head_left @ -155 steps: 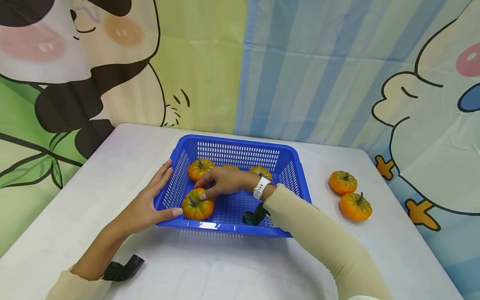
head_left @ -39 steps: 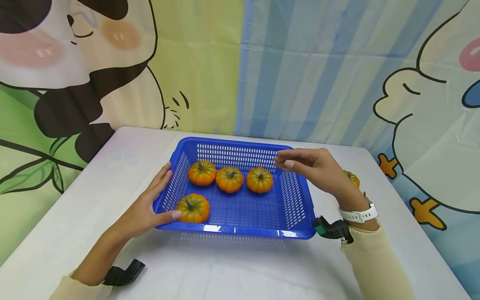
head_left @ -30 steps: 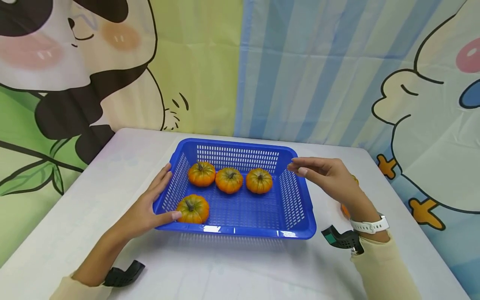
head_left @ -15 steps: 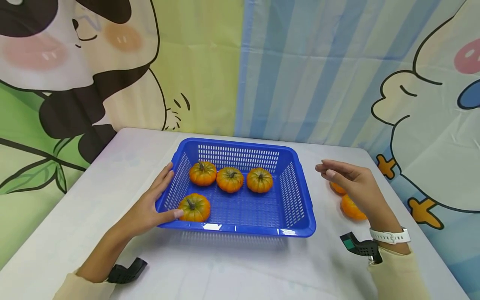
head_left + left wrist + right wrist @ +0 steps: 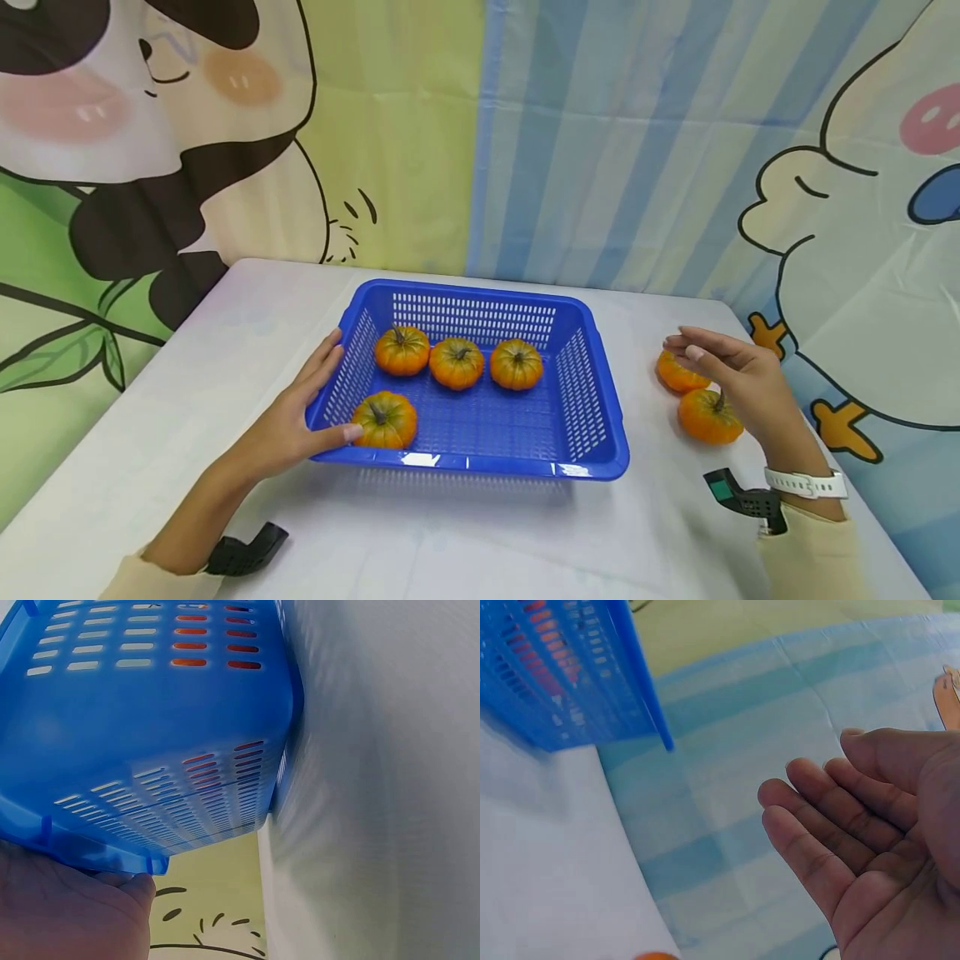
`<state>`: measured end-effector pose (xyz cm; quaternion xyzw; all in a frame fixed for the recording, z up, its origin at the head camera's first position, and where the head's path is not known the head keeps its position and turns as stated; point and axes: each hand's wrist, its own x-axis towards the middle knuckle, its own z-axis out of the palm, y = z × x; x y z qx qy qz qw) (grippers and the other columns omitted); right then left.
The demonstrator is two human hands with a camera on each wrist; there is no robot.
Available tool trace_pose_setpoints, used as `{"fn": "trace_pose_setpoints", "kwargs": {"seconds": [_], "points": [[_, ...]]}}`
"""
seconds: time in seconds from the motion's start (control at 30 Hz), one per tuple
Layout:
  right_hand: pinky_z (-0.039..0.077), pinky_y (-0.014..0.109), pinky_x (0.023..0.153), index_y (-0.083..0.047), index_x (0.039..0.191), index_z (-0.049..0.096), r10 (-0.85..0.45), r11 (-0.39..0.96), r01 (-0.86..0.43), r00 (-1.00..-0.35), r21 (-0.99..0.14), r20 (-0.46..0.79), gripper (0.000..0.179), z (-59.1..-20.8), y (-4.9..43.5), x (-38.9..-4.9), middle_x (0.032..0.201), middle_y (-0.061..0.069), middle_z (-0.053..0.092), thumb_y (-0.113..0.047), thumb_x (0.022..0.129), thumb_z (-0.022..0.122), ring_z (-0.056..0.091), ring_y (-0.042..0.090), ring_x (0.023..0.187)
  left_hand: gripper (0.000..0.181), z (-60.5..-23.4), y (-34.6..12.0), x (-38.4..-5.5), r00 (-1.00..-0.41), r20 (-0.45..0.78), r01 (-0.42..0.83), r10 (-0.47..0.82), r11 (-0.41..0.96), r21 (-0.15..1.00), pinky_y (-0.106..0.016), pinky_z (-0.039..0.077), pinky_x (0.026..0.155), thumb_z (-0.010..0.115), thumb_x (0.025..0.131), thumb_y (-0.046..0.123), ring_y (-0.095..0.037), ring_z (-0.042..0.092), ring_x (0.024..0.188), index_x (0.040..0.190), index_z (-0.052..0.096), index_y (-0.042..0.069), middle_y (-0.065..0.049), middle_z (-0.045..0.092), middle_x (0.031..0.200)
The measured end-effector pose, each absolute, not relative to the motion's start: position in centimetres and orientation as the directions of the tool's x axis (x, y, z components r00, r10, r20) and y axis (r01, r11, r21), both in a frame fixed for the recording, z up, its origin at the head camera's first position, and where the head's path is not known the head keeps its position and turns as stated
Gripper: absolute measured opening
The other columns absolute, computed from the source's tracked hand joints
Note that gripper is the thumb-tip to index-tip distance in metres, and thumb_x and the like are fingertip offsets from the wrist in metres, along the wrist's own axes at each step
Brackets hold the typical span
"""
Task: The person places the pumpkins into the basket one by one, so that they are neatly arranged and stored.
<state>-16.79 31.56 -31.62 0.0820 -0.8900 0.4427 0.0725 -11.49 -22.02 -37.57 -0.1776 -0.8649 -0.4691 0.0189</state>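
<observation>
My left hand [image 5: 294, 417] holds the near left corner of a blue plastic basket [image 5: 517, 463], thumb over the rim and fingers along the outer left side. In the left wrist view, fingertips [image 5: 139, 889] show at the basket's rim [image 5: 112, 859]. Three small orange pumpkins stand in a row inside the basket; the middle one [image 5: 457, 364] lies between two others. A further pumpkin [image 5: 385, 420] sits near the thumb. My right hand [image 5: 742, 379] hovers with relaxed fingers and no object, overlapping a loose pumpkin [image 5: 678, 374] in the head view. Just in front stands another pumpkin [image 5: 709, 418].
Everything stands on a white-covered table [image 5: 450, 542]. Behind it hangs a cartoon-printed curtain [image 5: 585, 150]. A black wrist device [image 5: 247, 552] sits by the left sleeve, another black device [image 5: 750, 500] by the right wrist, next to a white watch band [image 5: 806, 483].
Earlier my right hand was in the basket at the near left pumpkin; it has since withdrawn and moved right to the two loose pumpkins. My left hand stays at the basket corner.
</observation>
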Motion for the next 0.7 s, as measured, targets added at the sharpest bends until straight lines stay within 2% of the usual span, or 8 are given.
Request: {"fn": "trace_pose_setpoints", "kwargs": {"seconds": [0.1,0.23,0.3,0.33,0.47,0.53,0.63,0.7], "points": [[0.046,0.011,0.086,-0.011,0.137,0.057,-0.055,0.602,-0.195,-0.978,-0.774,0.204,0.046,-31.8,33.1,-16.8,0.12,0.005,0.067,-0.037,0.099,0.055,0.064,0.007,0.104,0.099,-37.6,-21.9,-11.5,-0.938,0.193,0.318,0.287,0.498,0.807,-0.072,0.018,0.104,0.075,0.081,0.029,-0.032,0.002,0.147,0.157,0.013,0.011,0.005,-0.001,0.163],[0.044,0.038,0.102,-0.014,0.14,0.054,-0.009,0.627,-0.128,-0.988,-0.769,0.157,0.05,-32.0,34.7,-16.5,0.124,0.006,0.065,-0.042,0.099,0.053,0.061,0.001,0.105,0.098,-37.8,-21.6,-11.5,-0.938,0.184,0.316,0.293,0.508,0.801,-0.071,0.019,0.104,0.074,0.082,0.03,-0.033,0.003,0.147,0.157,0.014,0.011,0.004,-0.001,0.163],[0.041,0.043,0.104,-0.015,0.141,0.054,0.007,0.633,-0.109,-0.989,-0.767,0.146,0.051,-32.0,35.2,-16.4,0.124,0.005,0.065,-0.043,0.098,0.052,0.06,0.0,0.106,0.098,-37.9,-21.5,-11.5,-0.937,0.183,0.318,0.298,0.508,0.801,-0.071,0.019,0.104,0.074,0.082,0.03,-0.033,0.003,0.147,0.157,0.013,0.01,0.004,-0.001,0.163],[0.04,0.043,0.105,-0.015,0.141,0.053,0.013,0.626,-0.106,-0.989,-0.772,0.146,0.051,-32.0,35.3,-16.5,0.124,0.005,0.065,-0.043,0.098,0.052,0.06,0.0,0.106,0.098,-37.9,-21.5,-11.5,-0.936,0.186,0.32,0.299,0.506,0.801,-0.071,0.018,0.105,0.074,0.082,0.029,-0.033,0.003,0.147,0.156,0.013,0.01,0.004,-0.001,0.163],[0.043,0.015,0.094,-0.014,0.141,0.053,0.017,0.617,-0.132,-0.983,-0.776,0.18,0.049,-31.9,36.1,-16.9,0.121,-0.001,0.066,-0.039,0.099,0.053,0.061,-0.001,0.105,0.098,-37.7,-21.7,-11.2,-0.935,0.199,0.328,0.293,0.5,0.801,-0.072,0.016,0.105,0.074,0.082,0.028,-0.033,0.003,0.147,0.156,0.014,0.008,0.004,-0.001,0.163],[0.042,0.012,0.093,-0.012,0.142,0.052,0.018,0.614,-0.141,-0.981,-0.776,0.192,0.049,-32.0,36.7,-16.9,0.121,-0.005,0.066,-0.037,0.099,0.054,0.06,-0.004,0.104,0.098,-37.6,-21.9,-11.2,-0.935,0.202,0.329,0.291,0.506,0.797,-0.072,0.017,0.105,0.074,0.082,0.029,-0.033,0.003,0.147,0.156,0.014,0.009,0.004,-0.001,0.163],[0.038,0.021,0.103,-0.013,0.144,0.05,0.028,0.616,-0.13,-0.982,-0.777,0.186,0.05,-32.4,38.0,-16.9,0.123,-0.009,0.063,-0.036,0.1,0.053,0.058,-0.008,0.105,0.098,-37.4,-22.0,-11.2,-0.936,0.196,0.326,0.292,0.514,0.793,-0.072,0.018,0.104,0.074,0.082,0.029,-0.033,0.003,0.147,0.156,0.013,0.01,0.005,-0.002,0.163],[0.032,0.033,0.11,-0.014,0.145,0.048,0.041,0.612,-0.102,-0.986,-0.785,0.16,0.052,-32.9,38.8,-16.8,0.125,-0.011,0.062,-0.038,0.1,0.052,0.055,-0.009,0.106,0.098,-37.3,-22.0,-11.2,-0.938,0.19,0.323,0.291,0.524,0.788,-0.072,0.019,0.104,0.074,0.082,0.03,-0.034,0.003,0.147,0.157,0.013,0.011,0.005,-0.002,0.163]]}}
